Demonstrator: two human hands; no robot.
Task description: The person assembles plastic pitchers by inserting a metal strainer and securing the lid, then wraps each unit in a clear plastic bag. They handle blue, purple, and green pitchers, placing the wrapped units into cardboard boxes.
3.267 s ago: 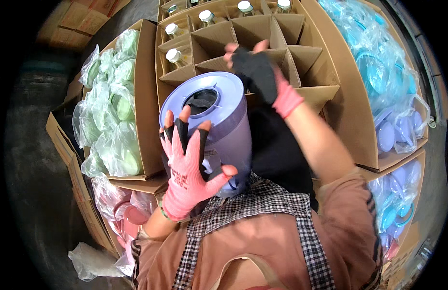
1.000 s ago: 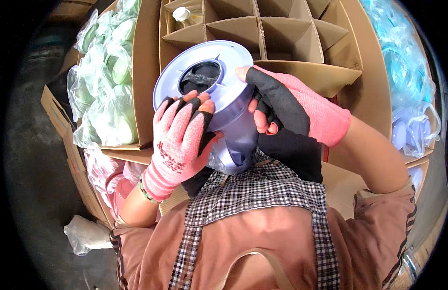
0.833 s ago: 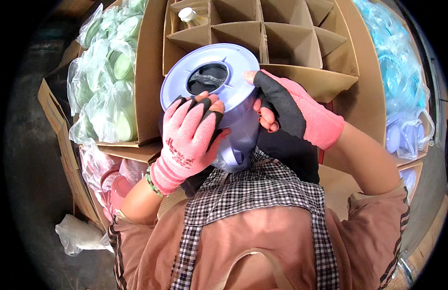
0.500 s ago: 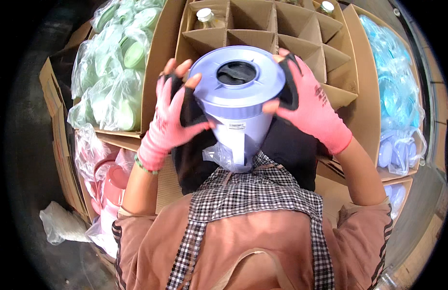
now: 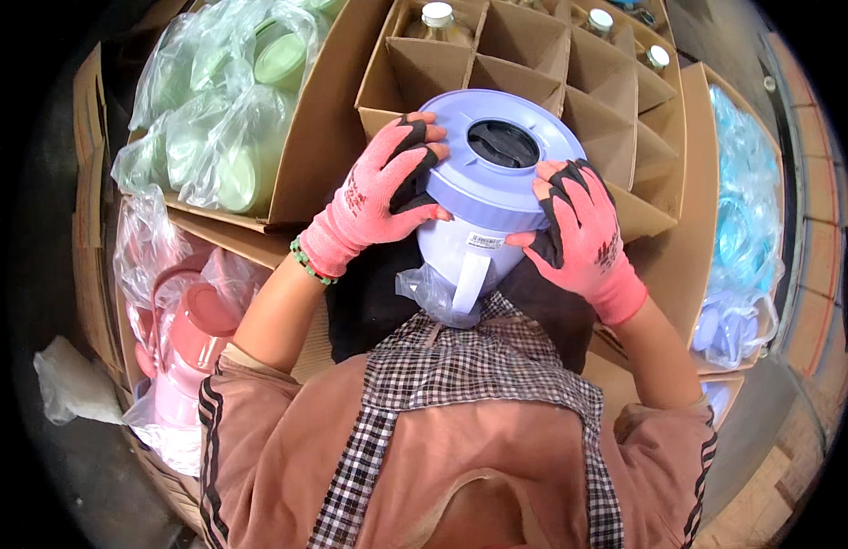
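A lavender plastic jug (image 5: 460,252) with a strap-like handle and a small white label stands in front of my lap, narrow end toward me. Its wide round ring (image 5: 447,137) faces up around a dark round opening. My left hand (image 5: 378,197), in a pink and black glove with bare fingertips, grips the ring's left edge. On the right edge, my right hand (image 5: 584,233), gloved the same way, has its fingers on top and its thumb below. Clear plastic film (image 5: 433,288) bunches around the jug's lower end.
Ahead is a divided cardboard box (image 5: 515,69) with several white-capped bottles. Left, a carton holds bagged green parts (image 5: 250,174), with pink jugs (image 5: 199,320) nearer me. Bagged blue parts (image 5: 739,229) fill a carton on the right. A crumpled plastic bag (image 5: 71,384) lies far left.
Both hands have closed in on the ring's edges, where the fingers were more spread before. In the picture, the jug sits further right and tilts slightly, and the surroundings have shifted with my head.
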